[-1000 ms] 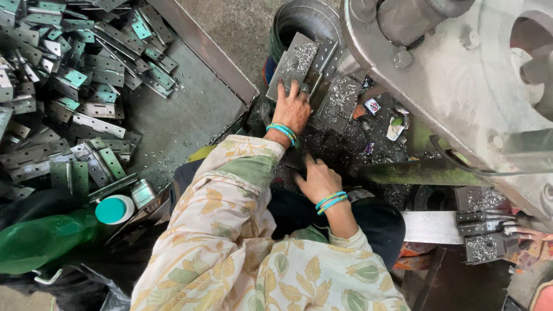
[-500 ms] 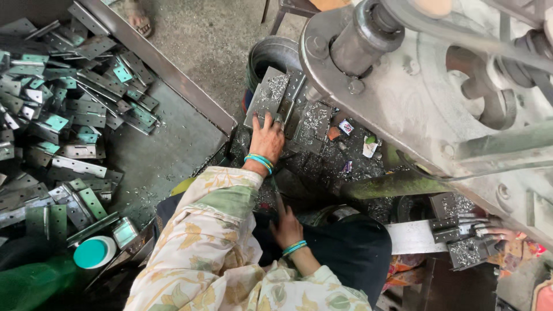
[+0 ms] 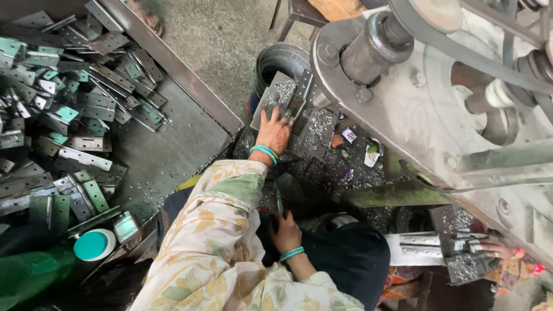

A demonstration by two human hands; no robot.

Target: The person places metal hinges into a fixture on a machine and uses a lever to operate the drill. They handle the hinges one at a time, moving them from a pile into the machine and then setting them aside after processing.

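Metal plates (image 3: 288,103) – dull grey, gritty w/ filings; machine housing (image 3: 415,115) matt, dusty; sleeve (image 3: 219,230) printed cloth.

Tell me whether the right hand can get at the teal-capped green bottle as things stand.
Probably not directly: the right hand sits at the dark lap, and the floral sleeve of the left arm lies between it and the bottle on the far side.

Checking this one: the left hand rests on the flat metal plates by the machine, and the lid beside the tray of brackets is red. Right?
Not quite. The head view shows the lid is teal, not red. The left hand does rest on the flat metal plates by the machine.
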